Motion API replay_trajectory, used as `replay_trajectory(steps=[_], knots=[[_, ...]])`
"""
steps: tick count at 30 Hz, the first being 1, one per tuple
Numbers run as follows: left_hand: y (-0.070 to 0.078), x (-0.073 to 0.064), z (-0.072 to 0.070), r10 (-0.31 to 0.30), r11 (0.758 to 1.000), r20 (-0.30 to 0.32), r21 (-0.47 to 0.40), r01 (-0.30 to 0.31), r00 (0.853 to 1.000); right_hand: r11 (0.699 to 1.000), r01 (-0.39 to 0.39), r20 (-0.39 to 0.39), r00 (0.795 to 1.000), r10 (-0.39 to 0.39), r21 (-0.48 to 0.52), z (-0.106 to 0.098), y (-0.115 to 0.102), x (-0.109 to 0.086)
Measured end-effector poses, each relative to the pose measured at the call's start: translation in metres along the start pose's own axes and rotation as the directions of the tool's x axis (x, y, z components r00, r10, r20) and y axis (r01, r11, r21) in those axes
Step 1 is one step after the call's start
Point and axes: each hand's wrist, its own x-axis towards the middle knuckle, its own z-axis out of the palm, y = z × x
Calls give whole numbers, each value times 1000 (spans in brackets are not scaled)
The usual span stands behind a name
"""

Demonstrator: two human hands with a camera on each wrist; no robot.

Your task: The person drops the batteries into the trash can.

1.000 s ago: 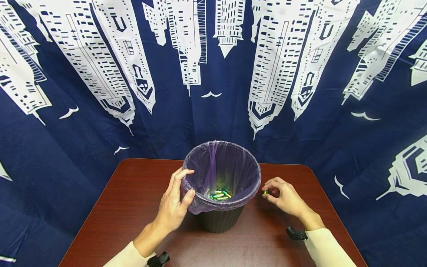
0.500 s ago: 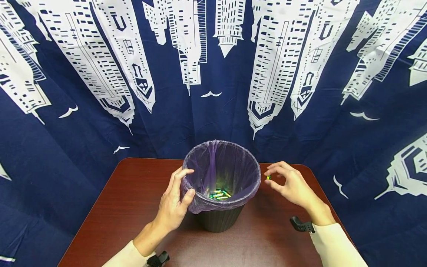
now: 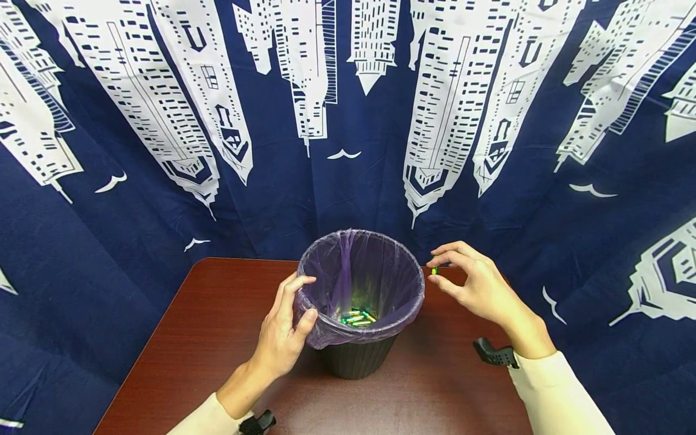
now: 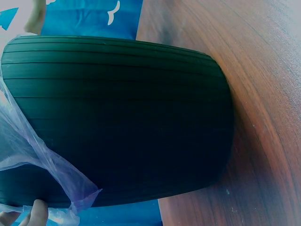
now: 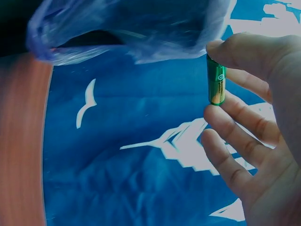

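A dark ribbed trash can [image 3: 359, 361], lined with a translucent purple bag [image 3: 328, 335], stands upright on the table. My left hand [image 3: 280, 332] holds the can's left rim, fingers hooked over the edge and thumb at the front. In the left wrist view, fingertips [image 4: 39, 212] show beside the bag's loose edge [image 4: 80, 188]. Just right of the rim, raised above the table, my right hand [image 3: 478, 284] pinches a green and gold battery [image 5: 216, 81] by its ends between thumb and fingers. Several similar batteries [image 3: 359, 318] lie at the bottom of the bag.
The reddish-brown wooden table [image 3: 228, 338] extends around the can. Close behind its far edge hangs a navy curtain [image 3: 337, 193] printed with white buildings. Both wrists carry black camera mounts [image 3: 492, 351].
My right hand has risen from low beside the can to about rim height, bringing the pinched battery up with it. My left hand and the can have stayed in place.
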Motion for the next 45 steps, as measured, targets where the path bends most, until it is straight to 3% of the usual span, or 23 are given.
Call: replay_trajectory(steps=[15, 26, 36, 45], knots=[[3, -1, -3, 5, 1000, -6, -7, -6, 1000, 982, 180, 30, 983, -182, 61, -10, -37, 54], [-1, -1, -3, 5, 1000, -4, -4, -5, 1000, 972, 207, 199, 953, -226, 111, 3, -59, 93], [-1, 0, -1, 10, 1000, -5, -9, -10, 1000, 976, 164, 271, 942, -199, 146, 14, -65, 102], [-1, 2, 1, 10, 1000, -5, -5, -10, 1000, 981, 132, 287, 943, -168, 142, 15, -68, 100]])
